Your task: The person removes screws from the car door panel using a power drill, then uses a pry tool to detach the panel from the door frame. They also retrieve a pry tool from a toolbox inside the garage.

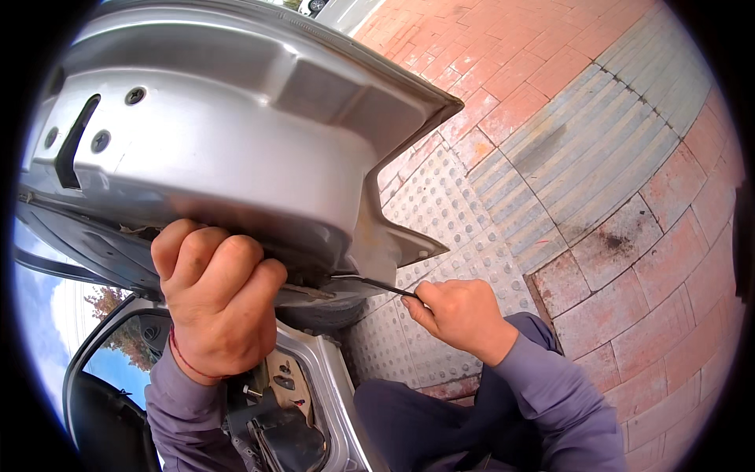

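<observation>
Your left hand [220, 295] is closed on the silver car door [236, 149] near edge; your right hand [464, 315] grips a thin dark rod [397, 291].

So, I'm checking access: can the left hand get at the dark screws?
Probably yes: the left hand would have to let go of the silver panel, but nothing visible covers the dark screws.

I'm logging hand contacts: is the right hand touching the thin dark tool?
Touching: the head view shows the right hand closed around one end of the thin dark tool.
</observation>
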The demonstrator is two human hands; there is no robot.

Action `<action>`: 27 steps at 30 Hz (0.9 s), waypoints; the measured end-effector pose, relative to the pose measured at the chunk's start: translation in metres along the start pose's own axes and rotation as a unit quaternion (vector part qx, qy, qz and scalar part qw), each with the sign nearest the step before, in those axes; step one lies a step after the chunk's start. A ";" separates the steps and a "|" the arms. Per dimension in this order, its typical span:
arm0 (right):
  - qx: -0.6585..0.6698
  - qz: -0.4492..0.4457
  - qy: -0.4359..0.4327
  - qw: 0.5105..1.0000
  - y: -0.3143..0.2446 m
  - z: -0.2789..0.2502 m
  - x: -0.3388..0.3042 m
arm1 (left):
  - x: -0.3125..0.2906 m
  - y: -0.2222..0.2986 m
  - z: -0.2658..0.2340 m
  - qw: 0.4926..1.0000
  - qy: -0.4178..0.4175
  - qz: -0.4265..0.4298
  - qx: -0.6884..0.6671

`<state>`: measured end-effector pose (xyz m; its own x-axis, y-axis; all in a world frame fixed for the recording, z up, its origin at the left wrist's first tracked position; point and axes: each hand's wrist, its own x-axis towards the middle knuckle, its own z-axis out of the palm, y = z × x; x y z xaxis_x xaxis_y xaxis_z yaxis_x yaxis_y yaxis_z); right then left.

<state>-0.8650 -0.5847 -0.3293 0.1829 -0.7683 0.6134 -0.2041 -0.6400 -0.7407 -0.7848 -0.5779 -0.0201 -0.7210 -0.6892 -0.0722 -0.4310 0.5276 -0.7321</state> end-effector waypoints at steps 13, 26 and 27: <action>0.080 0.034 -0.027 0.996 -0.024 0.051 -0.025 | 0.000 0.020 -0.021 0.993 -0.083 -0.083 0.027; 0.186 0.049 -0.064 0.979 -0.037 0.097 -0.031 | -0.017 -0.012 -0.026 0.994 -0.102 0.033 -0.025; 0.177 0.046 -0.073 0.980 -0.038 0.094 -0.030 | -0.018 -0.008 -0.019 0.997 -0.068 0.024 -0.022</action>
<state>-0.7724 -0.5363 -0.3450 0.3207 -0.7958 0.5137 0.1164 -0.5051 -0.8552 -0.7784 -0.5602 -0.0004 -0.6629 -0.7217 -0.1993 -0.4237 0.5811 -0.6948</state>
